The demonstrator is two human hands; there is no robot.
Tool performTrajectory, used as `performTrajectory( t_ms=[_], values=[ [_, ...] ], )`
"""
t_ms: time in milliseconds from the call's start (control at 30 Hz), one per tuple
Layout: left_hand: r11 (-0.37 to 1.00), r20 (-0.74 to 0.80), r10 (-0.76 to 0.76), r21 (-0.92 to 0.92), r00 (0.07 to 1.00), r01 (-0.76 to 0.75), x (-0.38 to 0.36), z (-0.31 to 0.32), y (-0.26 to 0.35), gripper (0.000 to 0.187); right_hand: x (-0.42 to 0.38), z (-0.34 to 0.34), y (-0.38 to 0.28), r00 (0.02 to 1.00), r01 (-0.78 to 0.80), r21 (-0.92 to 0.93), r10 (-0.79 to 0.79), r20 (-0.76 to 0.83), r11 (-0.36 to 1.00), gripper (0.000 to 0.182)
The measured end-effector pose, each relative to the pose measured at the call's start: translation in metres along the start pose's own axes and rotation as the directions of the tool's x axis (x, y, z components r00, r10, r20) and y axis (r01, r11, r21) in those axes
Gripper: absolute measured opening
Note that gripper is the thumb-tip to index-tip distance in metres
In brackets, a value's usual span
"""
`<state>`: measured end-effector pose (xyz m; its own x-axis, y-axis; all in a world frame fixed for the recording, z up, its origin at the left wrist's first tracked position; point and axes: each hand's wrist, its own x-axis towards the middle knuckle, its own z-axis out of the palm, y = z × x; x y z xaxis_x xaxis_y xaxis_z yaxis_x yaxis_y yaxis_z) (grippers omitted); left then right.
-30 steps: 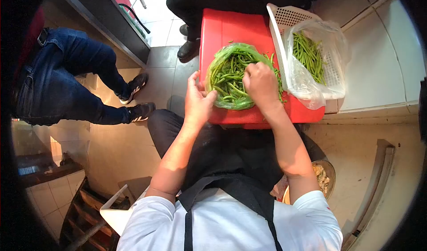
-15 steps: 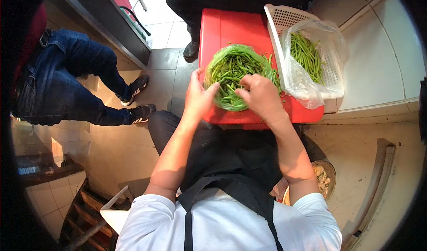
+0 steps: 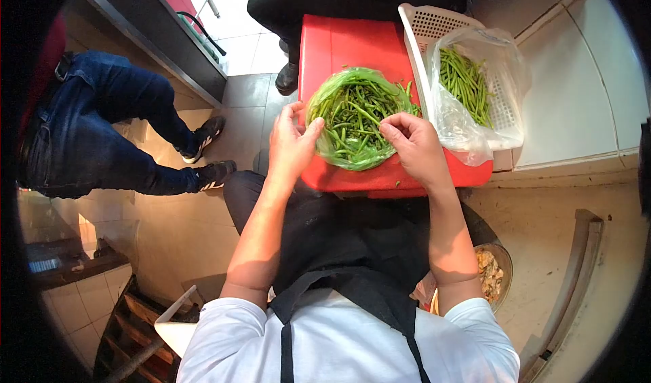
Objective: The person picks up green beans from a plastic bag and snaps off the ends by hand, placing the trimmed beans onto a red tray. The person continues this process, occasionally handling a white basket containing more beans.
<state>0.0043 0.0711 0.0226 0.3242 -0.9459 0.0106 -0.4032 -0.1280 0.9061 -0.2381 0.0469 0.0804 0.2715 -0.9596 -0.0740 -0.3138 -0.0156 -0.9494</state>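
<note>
A green plastic bag (image 3: 337, 158), its mouth spread wide, sits full of green beans (image 3: 347, 126) on a red surface (image 3: 352, 40). My right hand (image 3: 415, 145) is at the bag's right side, thumb and fingertips pinched on the end of one long green bean (image 3: 367, 116). That bean points up and left across the pile. At the bag's left rim is my left hand (image 3: 290, 142), thumb and fingers apart with nothing between them.
To the right, a white perforated basket (image 3: 425, 64) holds a clear plastic bag (image 3: 461, 135) with more green beans in it. A container of scraps (image 3: 489, 274) stands low by my right elbow. One person's jeans-clad legs (image 3: 129, 105) are at the left; another person's dark-clothed knee (image 3: 271, 6) is across the red surface.
My right hand has drawn back to the right from over the pile and now pinches a long green bean. My left hand has shifted slightly left, off the bag's rim.
</note>
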Motion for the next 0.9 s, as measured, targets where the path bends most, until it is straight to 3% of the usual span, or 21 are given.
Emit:
performTrajectory(
  t_ms=[100, 167, 233, 267, 400, 500, 600, 633, 700, 767, 800, 867, 900],
  values=[
    [0.949, -0.195, 0.245, 0.249, 0.950, -0.194, -0.011, -0.002, 0.033, 0.025, -0.003, 0.004, -0.001, 1.000, 0.010, 0.303, -0.017, 0.021, 0.953, 0.021],
    [0.976, 0.022, 0.135, -0.176, 0.991, -0.130, -0.016, 0.004, 0.042, 0.023, -0.004, 0.006, -0.004, 0.999, -0.031, 0.362, 0.019, 0.035, 0.932, 0.021],
    [0.858, 0.255, 0.073, -0.509, 0.964, 0.070, -0.023, 0.013, 0.057, 0.022, -0.003, 0.009, -0.008, 0.997, -0.052, 0.386, 0.022, 0.081, 0.921, 0.021],
    [0.765, 0.283, 0.131, -0.639, 0.950, 0.085, -0.025, 0.019, 0.066, 0.019, -0.003, 0.010, -0.009, 0.993, -0.056, 0.381, 0.012, 0.117, 0.923, 0.021],
    [0.684, 0.255, 0.069, -0.716, 0.965, 0.140, -0.026, 0.023, 0.080, 0.013, -0.005, 0.011, -0.007, 0.985, -0.148, 0.426, 0.095, 0.143, 0.893, 0.023],
    [0.667, 0.230, 0.017, -0.728, 0.973, 0.160, -0.022, 0.018, 0.080, 0.013, -0.015, 0.011, -0.015, 0.990, -0.140, 0.614, 0.092, 0.108, 0.777, 0.024],
    [0.654, 0.178, 0.018, -0.746, 0.984, 0.122, -0.019, 0.018, 0.074, 0.014, -0.019, 0.014, -0.015, 0.997, 0.034, 0.341, -0.008, -0.078, 0.939, 0.018],
    [0.653, 0.160, 0.028, -0.750, 0.987, 0.104, -0.020, 0.018, 0.074, 0.014, -0.023, 0.016, -0.018, 0.980, 0.155, 0.134, -0.135, -0.145, 0.979, 0.016],
    [0.659, 0.137, 0.047, -0.748, 0.989, 0.073, -0.020, 0.018, 0.072, 0.015, -0.031, 0.022, -0.025, 0.895, 0.340, -0.303, -0.405, -0.185, 0.890, 0.014],
    [0.675, 0.130, 0.070, -0.736, 0.989, 0.049, -0.019, 0.018, 0.070, 0.020, -0.027, 0.027, -0.016, 0.834, 0.394, -0.391, -0.502, -0.227, 0.832, 0.014],
    [0.677, 0.035, 0.083, -0.735, 0.996, -0.031, -0.019, 0.018, 0.071, 0.023, -0.025, 0.028, -0.013, 0.798, 0.418, -0.435, -0.551, -0.242, 0.797, 0.014],
    [0.679, -0.157, 0.111, -0.709, 0.981, -0.190, -0.018, 0.018, 0.072, 0.031, -0.026, 0.026, -0.015, 0.830, 0.377, -0.404, -0.498, -0.253, 0.833, 0.012],
    [0.752, -0.314, 0.160, -0.576, 0.936, -0.322, -0.015, 0.011, 0.072, 0.041, -0.024, 0.024, -0.014, 0.823, 0.382, -0.421, -0.510, -0.249, 0.823, 0.012]
  ],
)
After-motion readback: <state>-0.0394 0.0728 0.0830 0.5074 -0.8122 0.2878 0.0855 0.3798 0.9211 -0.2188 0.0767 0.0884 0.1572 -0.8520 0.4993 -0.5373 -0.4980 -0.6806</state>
